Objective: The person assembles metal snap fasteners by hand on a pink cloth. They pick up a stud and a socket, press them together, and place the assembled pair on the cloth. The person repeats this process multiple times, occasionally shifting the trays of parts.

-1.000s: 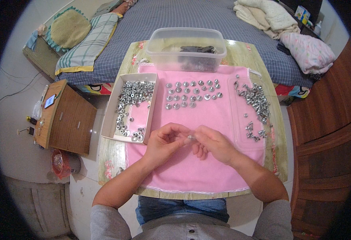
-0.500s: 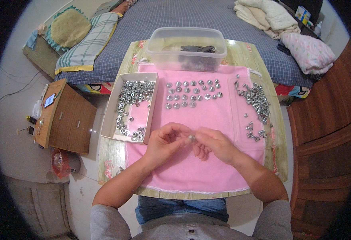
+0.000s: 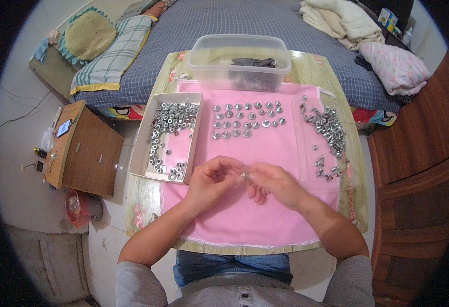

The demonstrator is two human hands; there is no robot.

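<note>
Above the pink cloth (image 3: 255,225), my left hand (image 3: 211,181) and my right hand (image 3: 275,185) meet fingertip to fingertip. Both pinch a small silvery metal piece (image 3: 244,175), which looks like a nut on a screw; the fingers cover most of it. Beyond them, several assembled nut-and-screw pieces (image 3: 236,125) stand in loose rows on the cloth. A white cardboard box (image 3: 140,148) left of my left hand holds many loose flanged nuts (image 3: 176,112). To the right of my right hand, a clear shallow tray (image 3: 306,176) carries a pile of loose screws (image 3: 332,130).
A clear plastic tub (image 3: 209,77) with dark parts in it stands at the table's far edge. Behind the table (image 3: 155,84) is a bed (image 3: 224,20) with a checked cover. A wooden cabinet (image 3: 89,151) and a bin with a red bag (image 3: 77,210) are at left.
Both hands stay in nearly the same place, still pinching the metal piece. Only the fingertips have shifted slightly around it.
</note>
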